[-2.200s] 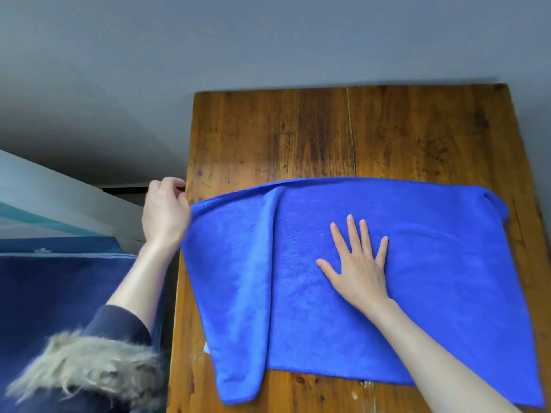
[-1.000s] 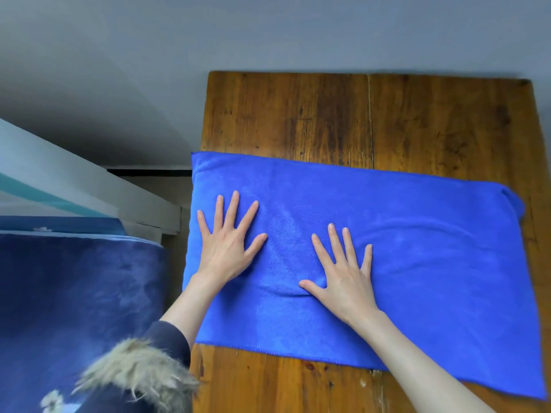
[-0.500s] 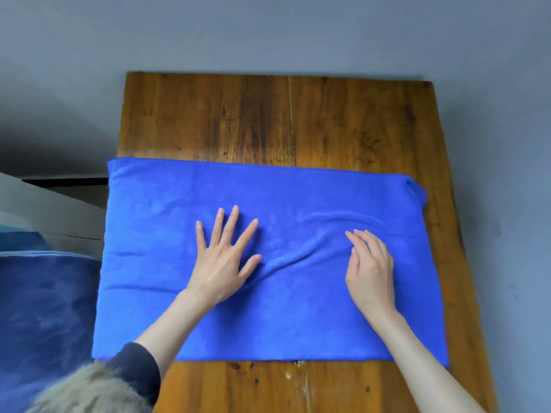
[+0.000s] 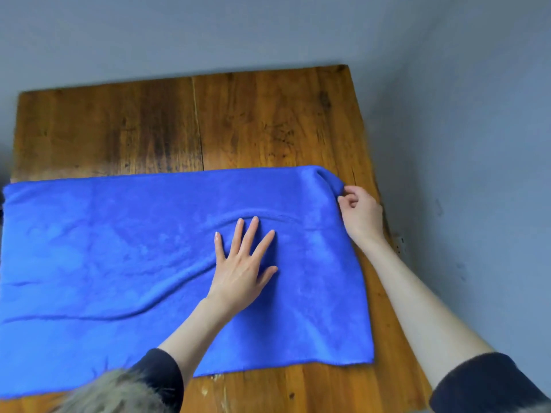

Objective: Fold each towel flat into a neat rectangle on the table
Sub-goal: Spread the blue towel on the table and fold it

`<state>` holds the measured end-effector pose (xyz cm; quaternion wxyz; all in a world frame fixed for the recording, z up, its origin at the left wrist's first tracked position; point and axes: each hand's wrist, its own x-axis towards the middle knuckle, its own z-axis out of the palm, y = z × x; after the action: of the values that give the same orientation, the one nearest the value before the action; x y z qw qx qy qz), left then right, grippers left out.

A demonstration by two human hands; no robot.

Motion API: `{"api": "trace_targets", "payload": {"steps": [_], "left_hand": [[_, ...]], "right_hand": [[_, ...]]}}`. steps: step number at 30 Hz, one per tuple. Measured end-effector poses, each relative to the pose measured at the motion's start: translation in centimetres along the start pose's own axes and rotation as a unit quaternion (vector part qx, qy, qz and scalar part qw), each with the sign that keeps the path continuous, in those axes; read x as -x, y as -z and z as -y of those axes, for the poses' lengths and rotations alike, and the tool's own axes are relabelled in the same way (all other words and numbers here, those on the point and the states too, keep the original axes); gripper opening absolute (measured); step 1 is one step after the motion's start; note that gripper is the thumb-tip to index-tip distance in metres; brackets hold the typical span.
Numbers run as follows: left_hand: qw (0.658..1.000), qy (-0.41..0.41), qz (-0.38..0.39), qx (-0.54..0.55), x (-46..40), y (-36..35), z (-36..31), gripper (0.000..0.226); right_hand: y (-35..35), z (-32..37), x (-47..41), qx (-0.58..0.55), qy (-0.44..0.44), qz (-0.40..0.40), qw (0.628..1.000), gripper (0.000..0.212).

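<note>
- The towel (image 4: 119, 257) is laid across the table (image 4: 268, 120).
- It is pinned by the spread left hand (image 4: 241, 263), likely against sliding.
- Its far right corner is pinched by the right hand (image 4: 360, 213), seemingly for folding.

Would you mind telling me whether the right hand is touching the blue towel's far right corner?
Touching: the head view shows the right hand pinching the bunched corner of the blue towel.
</note>
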<state>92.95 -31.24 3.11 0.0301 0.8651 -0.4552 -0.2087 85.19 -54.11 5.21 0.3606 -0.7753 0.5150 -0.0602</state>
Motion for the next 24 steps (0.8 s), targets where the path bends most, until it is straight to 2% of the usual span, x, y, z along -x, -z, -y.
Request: {"api": "trace_targets", "payload": {"steps": [2, 4, 7, 11, 16, 19, 22, 24], "left_hand": [[1.000, 0.010, -0.008, 0.005, 0.0, -0.1, -0.1, 0.067], [1.000, 0.015, -0.010, 0.015, 0.0, -0.1, 0.0, 0.069], [0.999, 0.024, -0.002, 0.025, -0.1, 0.1, 0.0, 0.071], [0.999, 0.038, 0.008, 0.032, -0.1, 0.2, -0.2, 0.073], [0.999, 0.048, 0.008, 0.024, -0.2, 0.2, -0.3, 0.074], [0.998, 0.049, 0.009, 0.027, -0.2, 0.2, -0.3, 0.073], [0.998, 0.047, 0.007, 0.032, -0.2, 0.1, -0.3, 0.072], [0.998, 0.045, 0.004, 0.039, -0.2, 0.1, -0.3, 0.072]], "right_hand": [[0.0, 0.6, -1.9, 0.003, 0.017, 0.042, 0.999, 0.028], [-0.1, 0.7, -3.2, 0.026, 0.033, 0.078, 0.996, 0.019], [0.6, 0.5, -4.4, 0.022, 0.054, 0.094, 0.994, 0.008], [3.4, 0.8, -6.5, -0.075, 0.042, 0.076, 0.993, 0.008], [5.3, 1.3, -8.6, 0.067, 0.106, 0.043, 0.991, 0.022], [5.2, 0.7, -8.5, 0.092, 0.129, 0.006, 0.987, 0.026], [5.2, -1.0, -7.0, 0.032, 0.090, -0.030, 0.995, 0.037], [5.3, -2.6, -5.1, -0.027, 0.037, -0.074, 0.996, 0.034]]}}
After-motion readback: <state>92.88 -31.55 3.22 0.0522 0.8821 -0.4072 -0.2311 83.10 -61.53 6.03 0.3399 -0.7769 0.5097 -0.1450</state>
